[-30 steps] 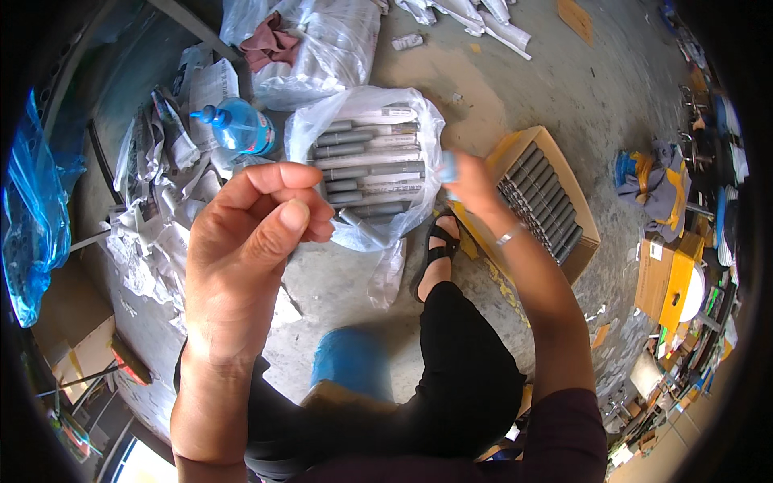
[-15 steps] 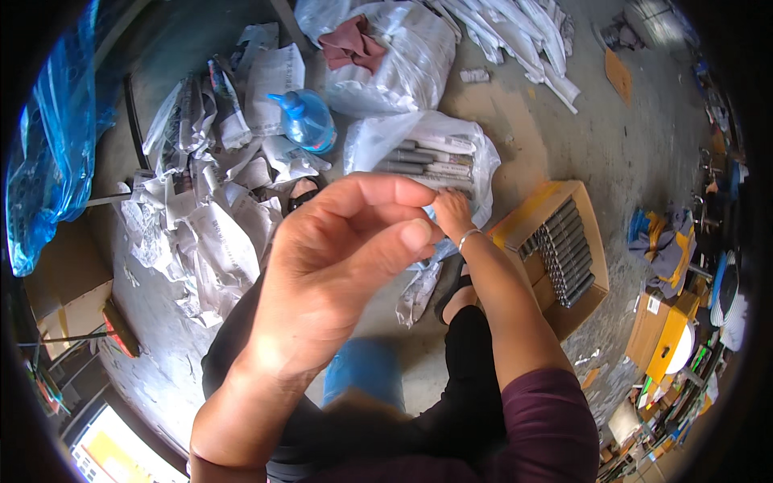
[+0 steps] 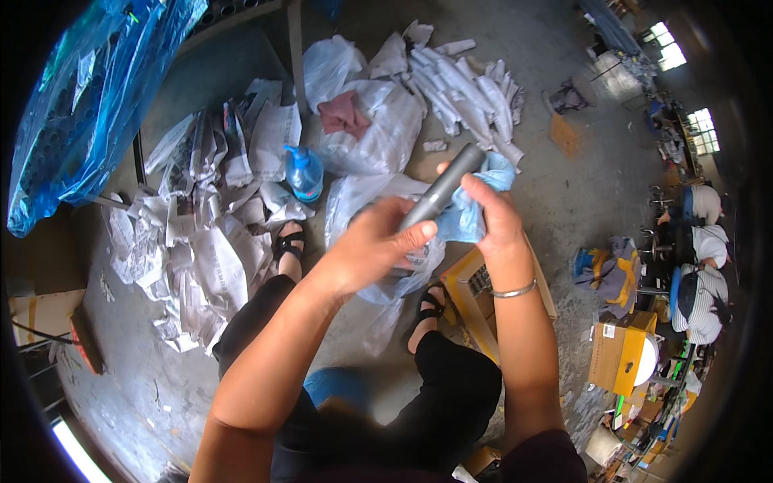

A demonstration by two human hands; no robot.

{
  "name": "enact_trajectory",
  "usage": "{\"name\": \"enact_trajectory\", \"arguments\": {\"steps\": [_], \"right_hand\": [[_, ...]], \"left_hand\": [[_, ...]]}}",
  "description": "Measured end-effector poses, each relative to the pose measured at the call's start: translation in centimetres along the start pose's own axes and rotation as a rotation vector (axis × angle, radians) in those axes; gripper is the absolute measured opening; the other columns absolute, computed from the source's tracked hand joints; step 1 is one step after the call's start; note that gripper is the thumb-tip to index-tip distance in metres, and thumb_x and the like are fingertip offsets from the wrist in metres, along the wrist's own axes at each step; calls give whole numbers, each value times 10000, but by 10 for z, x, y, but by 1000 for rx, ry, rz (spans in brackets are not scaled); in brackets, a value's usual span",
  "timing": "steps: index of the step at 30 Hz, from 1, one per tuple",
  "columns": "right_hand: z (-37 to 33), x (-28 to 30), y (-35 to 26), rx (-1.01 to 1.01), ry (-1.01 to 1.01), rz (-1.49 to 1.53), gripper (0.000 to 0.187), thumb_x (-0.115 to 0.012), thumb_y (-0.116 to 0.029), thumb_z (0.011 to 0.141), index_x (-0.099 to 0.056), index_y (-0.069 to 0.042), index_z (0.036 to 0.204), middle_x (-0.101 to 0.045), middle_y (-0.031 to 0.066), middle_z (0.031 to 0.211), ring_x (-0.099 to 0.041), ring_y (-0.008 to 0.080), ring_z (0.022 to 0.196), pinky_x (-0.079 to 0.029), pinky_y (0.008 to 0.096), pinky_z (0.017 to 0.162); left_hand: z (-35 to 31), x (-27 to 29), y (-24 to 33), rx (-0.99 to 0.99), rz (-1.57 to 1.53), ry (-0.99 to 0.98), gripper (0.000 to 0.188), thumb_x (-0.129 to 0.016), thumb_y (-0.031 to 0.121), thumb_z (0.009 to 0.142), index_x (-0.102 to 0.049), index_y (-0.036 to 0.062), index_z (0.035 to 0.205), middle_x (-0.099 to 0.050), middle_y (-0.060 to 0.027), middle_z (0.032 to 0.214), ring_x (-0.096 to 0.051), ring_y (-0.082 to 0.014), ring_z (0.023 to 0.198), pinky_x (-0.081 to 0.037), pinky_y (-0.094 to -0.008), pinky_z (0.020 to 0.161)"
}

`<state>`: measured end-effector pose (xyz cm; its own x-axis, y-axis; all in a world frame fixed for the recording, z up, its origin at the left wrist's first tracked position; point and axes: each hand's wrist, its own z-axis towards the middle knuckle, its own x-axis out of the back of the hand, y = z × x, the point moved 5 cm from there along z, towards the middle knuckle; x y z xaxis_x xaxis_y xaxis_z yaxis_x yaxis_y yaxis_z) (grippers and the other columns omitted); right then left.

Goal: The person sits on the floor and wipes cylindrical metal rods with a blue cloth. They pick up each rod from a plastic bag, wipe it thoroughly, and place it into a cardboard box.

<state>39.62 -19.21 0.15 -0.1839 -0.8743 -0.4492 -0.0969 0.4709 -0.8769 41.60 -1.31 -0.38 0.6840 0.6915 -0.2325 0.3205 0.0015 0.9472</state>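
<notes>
Wiping step, by the look of it: grey tube [image 3: 453,179] held slanted over plastic bag [image 3: 345,197] on floor [image 3: 531,185]. Left hand [image 3: 366,245], blurred, has fingers closed round tube's lower end; right hand [image 3: 501,219] fingers press blue cloth [image 3: 464,220] against it. Next move likely calls for steady left grip, cloth snug.

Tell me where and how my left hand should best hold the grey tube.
Probably by the near end of the tube, the left hand coming from the left and closing across it: the tube is straight and round, slants away to the right, and the right hand, with a blue cloth, is at its far part.
</notes>
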Motion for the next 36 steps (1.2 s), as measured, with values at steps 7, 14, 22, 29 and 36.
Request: {"name": "enact_trajectory", "arguments": {"steps": [7, 14, 22, 29, 36], "right_hand": [[-49, 2, -45, 169, 325, 111, 482, -500, -396, 948, -492, 6, 1213, -582, 110, 1165, -540, 191, 1100, -430, 358, 950], [-77, -36, -24, 182, -95, 393, 568, -636, -452, 836, -506, -35, 1199, -583, 151, 1127, -578, 274, 1041, -464, 421, 919], [-94, -51, -34, 239, -316, 571, 375, -774, -293, 741, -478, -83, 839, -501, 28, 657, -503, 131, 541, -433, 285, 509], [-87, -28, -13, 344, 0, 147, 323, -747, -309, 766, -559, -57, 837, -552, 13, 665, -511, 96, 545, -435, 234, 492], [-70, -6, -5, 458, 533, -254, 302, -703, -276, 829, -588, 0, 786, -581, 35, 691, -496, 112, 635, -421, 302, 581]], "left_hand": [[-16, -26, 19, 68, -195, -159, 292, -617, 270, 901, -545, -2, 981, -491, -3, 639, -456, -92, 537, -368, -227, 494], [-29, -71, 2, 258, -224, -442, 270, -618, 241, 889, -576, -3, 998, -469, 13, 617, -430, -77, 506, -336, -228, 445], [-45, -113, -20, 344, -658, -783, 510, -687, 233, 742, -527, -157, 1030, -430, -45, 482, -350, -100, 348, -279, -239, 324], [-41, -116, -42, 513, -277, -397, 240, -716, 111, 746, -572, -37, 869, -382, 5, 476, -309, -91, 355, -214, -236, 343], [3, -82, -75, -138, 348, 124, 216, -637, 105, 808, -501, -14, 925, -556, -33, 712, -458, -80, 517, -338, -240, 407]]}}
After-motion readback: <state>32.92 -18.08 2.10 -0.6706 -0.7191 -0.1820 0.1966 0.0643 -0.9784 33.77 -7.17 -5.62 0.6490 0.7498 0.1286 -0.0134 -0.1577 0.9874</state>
